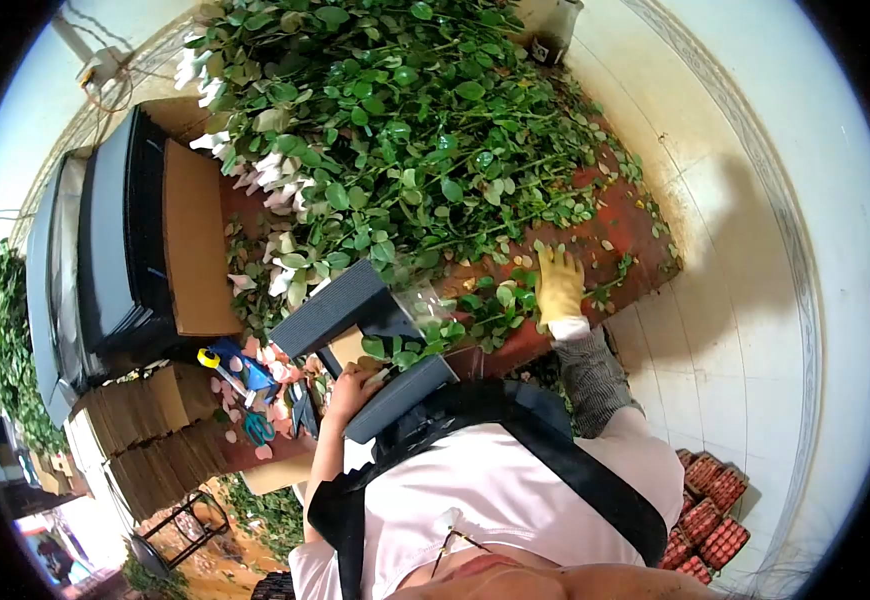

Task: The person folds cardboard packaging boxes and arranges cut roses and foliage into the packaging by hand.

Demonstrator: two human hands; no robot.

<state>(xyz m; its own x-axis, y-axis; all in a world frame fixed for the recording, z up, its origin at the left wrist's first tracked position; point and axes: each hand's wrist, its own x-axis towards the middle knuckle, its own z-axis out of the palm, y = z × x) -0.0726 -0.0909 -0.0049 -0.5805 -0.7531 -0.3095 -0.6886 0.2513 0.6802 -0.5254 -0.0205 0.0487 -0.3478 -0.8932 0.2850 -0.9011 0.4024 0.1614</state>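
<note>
My left hand, bare, is between two dark grey corrugated pieces, one beyond it and one close to my chest. Its fingers are curled; what they grip is hidden. My right hand wears a yellow glove. It lies with fingers spread on the red tabletop, near the cut ends of leafy stems. These stems run left across the corrugated pieces. Beside my left hand lie teal-handled scissors, a yellow-topped tool and scattered pink petals.
A large pile of leafy roses covers the far table, pale blooms to the left. Stacked dark grey sheets and cardboard stand at left. Red bundles lie on the floor at right, near the white wall.
</note>
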